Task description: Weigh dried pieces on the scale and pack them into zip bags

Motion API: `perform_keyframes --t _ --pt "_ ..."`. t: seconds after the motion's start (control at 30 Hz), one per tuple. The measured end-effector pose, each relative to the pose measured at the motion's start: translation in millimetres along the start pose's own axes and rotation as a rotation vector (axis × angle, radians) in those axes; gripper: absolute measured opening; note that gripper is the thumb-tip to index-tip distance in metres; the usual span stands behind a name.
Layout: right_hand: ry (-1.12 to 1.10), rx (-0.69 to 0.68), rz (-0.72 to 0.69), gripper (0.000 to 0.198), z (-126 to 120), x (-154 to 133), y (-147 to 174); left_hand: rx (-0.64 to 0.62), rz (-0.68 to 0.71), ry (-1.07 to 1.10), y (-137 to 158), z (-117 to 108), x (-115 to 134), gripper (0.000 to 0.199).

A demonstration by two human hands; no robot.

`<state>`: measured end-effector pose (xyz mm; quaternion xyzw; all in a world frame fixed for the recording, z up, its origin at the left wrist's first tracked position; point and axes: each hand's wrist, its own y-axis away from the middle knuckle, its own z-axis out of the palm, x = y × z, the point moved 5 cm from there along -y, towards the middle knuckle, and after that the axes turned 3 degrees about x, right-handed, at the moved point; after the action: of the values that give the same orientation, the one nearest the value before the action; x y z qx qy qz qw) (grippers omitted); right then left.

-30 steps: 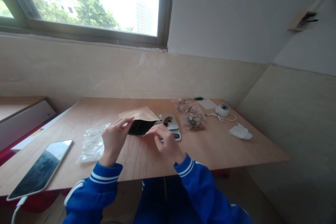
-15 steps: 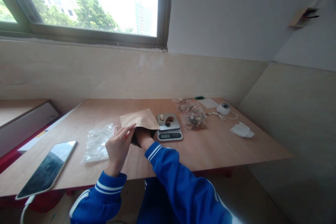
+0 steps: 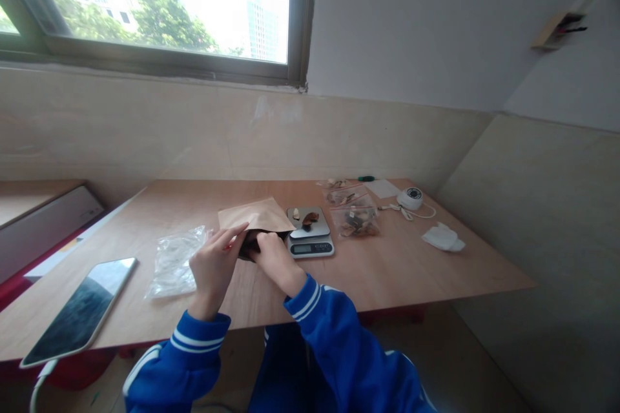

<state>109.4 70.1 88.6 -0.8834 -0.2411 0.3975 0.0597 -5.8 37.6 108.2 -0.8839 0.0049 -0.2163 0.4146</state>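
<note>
My left hand [image 3: 213, 264] pinches the rim of a brown paper bag [image 3: 256, 213], thumb and forefinger closed on it. The bag lies on its side, its dark mouth turned toward me. At that mouth is my right hand [image 3: 276, 258], fingers bent and partly hidden inside; what they grip I cannot make out. Right beside the bag stands a digital kitchen scale [image 3: 311, 246], with a small pale piece [image 3: 296, 213] and a curled brown dried piece [image 3: 310, 219] on its steel plate.
Zip bags of dried pieces [image 3: 356, 221] lie right of the scale. Behind and beyond them are a green-handled tool [image 3: 367, 179], a white sheet [image 3: 382, 188], a white camera [image 3: 410, 199] with cable and a crumpled tissue [image 3: 443, 237]. Clear plastic packaging [image 3: 174, 264] and a phone [image 3: 80, 310] lie left.
My right hand has drawn back from deep inside the paper bag, so its back and knuckles now show at the mouth. My left hand keeps its hold on the rim.
</note>
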Motion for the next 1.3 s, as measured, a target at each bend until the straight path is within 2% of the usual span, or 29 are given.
perform_keyframes --t 0.13,0.23,0.3,0.37,0.43,0.5,0.63,0.73,0.8,0.87,0.93,1.0,1.07,1.17,1.23,1.3 --pt "-0.008 0.062 -0.075 0.018 -20 -15 10 -0.024 -0.046 -0.019 -5 0 3 0.02" --pt "-0.144 0.133 -0.212 0.016 -45 -31 27 -0.047 -0.094 -0.027 -12 0 2 0.02" --pt "-0.238 0.205 -0.258 0.017 -64 -30 41 -0.052 -0.134 -0.028 -17 -1 -2 0.02" --pt "-0.295 0.344 -0.223 0.019 -83 -14 52 -0.046 -0.178 -0.031 -22 -3 -8 0.022" --pt "-0.33 0.505 -0.14 0.021 -96 18 57 -0.044 -0.224 -0.043 -26 -4 -15 0.024" --pt "-0.339 0.554 -0.086 0.027 -95 52 52 -0.049 -0.266 -0.062 -27 -4 -19 0.026" --pt "-0.143 0.337 -0.106 0.03 -67 100 19 -0.073 -0.294 -0.07 -25 -2 -19 0.025" --pt "0.032 0.201 -0.132 0.033 -49 115 -4 -0.091 -0.284 -0.064 -22 -2 -17 0.023" --pt "0.103 0.175 -0.135 0.034 -47 117 -11 -0.087 -0.278 -0.064 -21 -3 -19 0.022" --pt "0.11 0.214 -0.156 0.032 -50 112 -9 -0.076 -0.268 -0.059 -20 -5 -22 0.022" --pt "0.065 0.322 -0.207 0.025 -56 100 3 -0.067 -0.258 -0.055 -19 -6 -24 0.022" --pt "0.012 0.452 -0.273 0.02 -59 80 21 -0.062 -0.252 -0.051 -18 -5 -24 0.022" --pt "0.006 0.493 -0.372 0.02 -54 53 37 -0.058 -0.246 -0.039 -17 -3 -22 0.021" --pt "0.113 0.305 -0.525 0.024 -30 12 46 -0.059 -0.248 0.0 -15 -1 -18 0.019" --pt "0.213 0.176 -0.458 0.028 -12 -2 39 -0.06 -0.263 0.032 -12 0 -17 0.018" --pt "0.318 0.064 -0.294 0.031 4 -7 24 -0.049 -0.27 0.063 -7 0 -17 0.018"
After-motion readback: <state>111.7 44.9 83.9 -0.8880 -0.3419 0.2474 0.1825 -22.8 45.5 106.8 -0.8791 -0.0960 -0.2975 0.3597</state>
